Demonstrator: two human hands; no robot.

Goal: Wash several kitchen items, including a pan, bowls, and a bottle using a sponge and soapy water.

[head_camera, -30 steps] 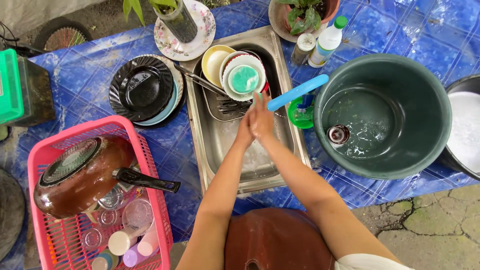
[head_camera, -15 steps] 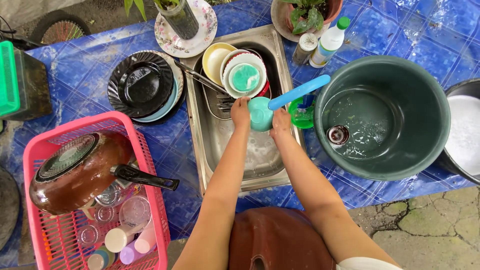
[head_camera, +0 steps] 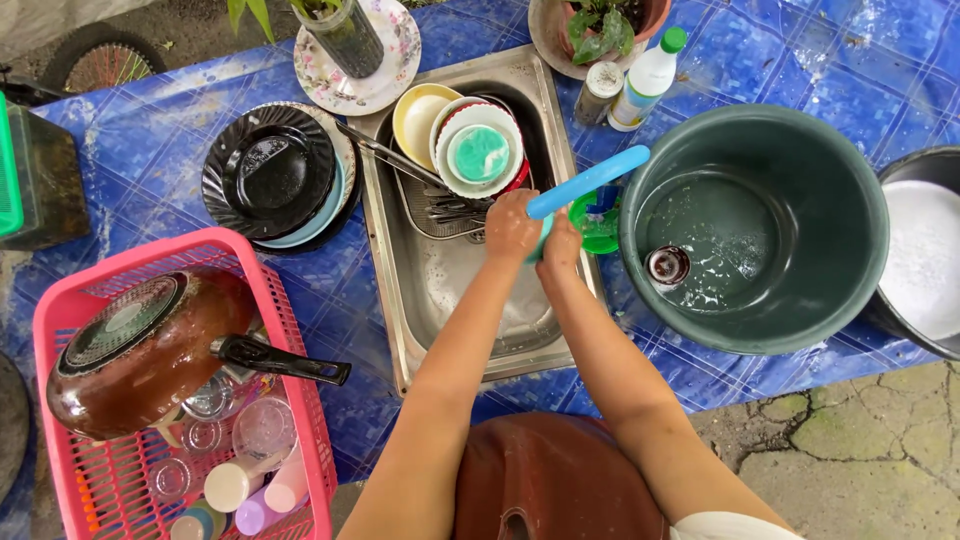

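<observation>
Both my hands are over the steel sink (head_camera: 440, 300), pressed together around a small teal bowl (head_camera: 542, 240), of which only a sliver shows between them. My left hand (head_camera: 510, 228) covers its left side and my right hand (head_camera: 562, 245) grips its right side. A blue handle (head_camera: 588, 180) slants up to the right just behind my hands, above a green scoop (head_camera: 600, 228). Stacked bowls (head_camera: 480, 150) and cutlery on a rack (head_camera: 440, 205) fill the far end of the sink.
A large dark green basin (head_camera: 860, 200) with water and a small cup stands at the right, a tub of white foam (head_camera: 925, 255) beyond it. Black plates (head_camera: 270, 170) lie left of the sink. A pink basket (head_camera: 130, 245) holds a brown pan (head_camera: 150, 350) and glasses.
A second ago my hands were pressed together; half a second ago they held the teal bowl in open view. Now they have closed over it and shifted slightly right.
</observation>
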